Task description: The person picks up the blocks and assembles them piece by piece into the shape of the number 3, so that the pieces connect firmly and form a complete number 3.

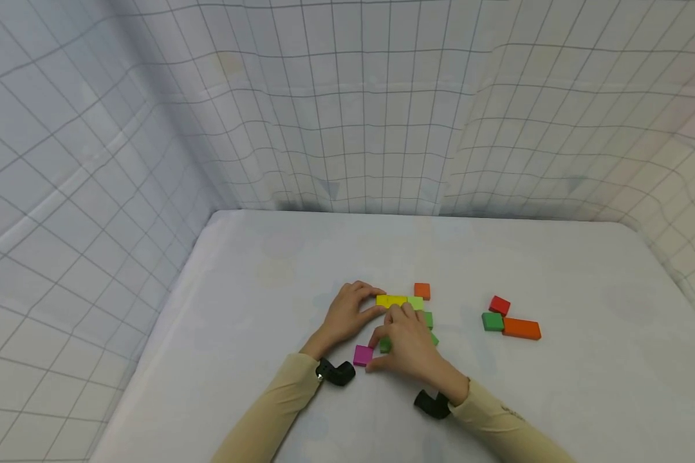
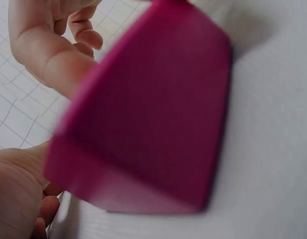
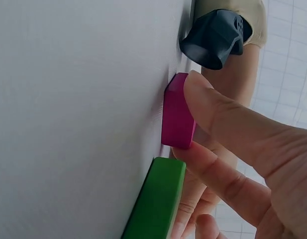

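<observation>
My right hand (image 1: 409, 344) pinches a magenta block (image 1: 363, 355) between thumb and index finger, low over the white table; the right wrist view shows both digits on the magenta block (image 3: 178, 112). Further up the table, my left hand (image 1: 344, 315) has its index finger and thumb on either side of the left end of a yellow block row (image 1: 391, 300). A light green block (image 1: 415, 302) continues that row to the right. Below it are green blocks (image 1: 385, 345), partly covered by my right hand. One green block (image 3: 155, 196) lies close to the magenta one.
An orange block (image 1: 422, 290) sits just behind the row. Off to the right, a red block (image 1: 500, 305), a green block (image 1: 492, 321) and a longer orange block (image 1: 521, 328) form a cluster. White gridded curtains (image 1: 347, 109) surround the table (image 1: 266, 257).
</observation>
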Demonstrator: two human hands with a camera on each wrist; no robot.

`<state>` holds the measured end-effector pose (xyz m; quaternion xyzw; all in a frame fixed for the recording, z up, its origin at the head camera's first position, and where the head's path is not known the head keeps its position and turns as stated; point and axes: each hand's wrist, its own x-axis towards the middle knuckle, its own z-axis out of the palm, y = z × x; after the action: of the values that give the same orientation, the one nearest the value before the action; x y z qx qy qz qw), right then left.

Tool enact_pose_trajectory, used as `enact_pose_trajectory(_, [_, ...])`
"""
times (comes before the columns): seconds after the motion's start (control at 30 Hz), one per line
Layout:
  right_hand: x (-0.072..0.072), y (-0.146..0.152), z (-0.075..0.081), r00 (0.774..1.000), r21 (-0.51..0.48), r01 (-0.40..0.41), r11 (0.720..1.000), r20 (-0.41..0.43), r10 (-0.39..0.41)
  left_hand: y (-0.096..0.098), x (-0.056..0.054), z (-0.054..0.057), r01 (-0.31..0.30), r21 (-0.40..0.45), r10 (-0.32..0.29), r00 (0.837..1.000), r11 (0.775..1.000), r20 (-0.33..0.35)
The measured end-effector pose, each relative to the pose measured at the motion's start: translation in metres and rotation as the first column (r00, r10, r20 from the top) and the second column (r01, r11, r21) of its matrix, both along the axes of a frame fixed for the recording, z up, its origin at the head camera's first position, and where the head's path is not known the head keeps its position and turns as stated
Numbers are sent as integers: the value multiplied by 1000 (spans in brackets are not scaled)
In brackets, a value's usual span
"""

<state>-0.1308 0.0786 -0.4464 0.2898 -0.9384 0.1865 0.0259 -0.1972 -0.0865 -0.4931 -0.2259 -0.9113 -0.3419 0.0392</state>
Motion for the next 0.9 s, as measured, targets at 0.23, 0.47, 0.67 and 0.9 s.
enact_pose_trajectory(0.23, [-6, 1, -4, 998, -18, 64, 998, 10, -64, 0, -1, 0, -2, -9, 2, 1000, 1000, 16])
enact_pose_trajectory(0.47, [-7, 2, -3, 996, -47, 91, 995, 27, -89, 0, -1, 0, 3, -15, -3, 1000, 1000, 10])
enact_pose_trajectory(0.67, [-9, 4, -4, 994, -51, 108, 993, 18, -107, 0, 0, -1, 0, -10, 0, 1000, 1000, 1])
enact_pose_trajectory(0.9, [-10, 5, -6, 993, -65, 121, 991, 19, -120, 1, 0, -1, 0, -8, 0, 1000, 1000, 3])
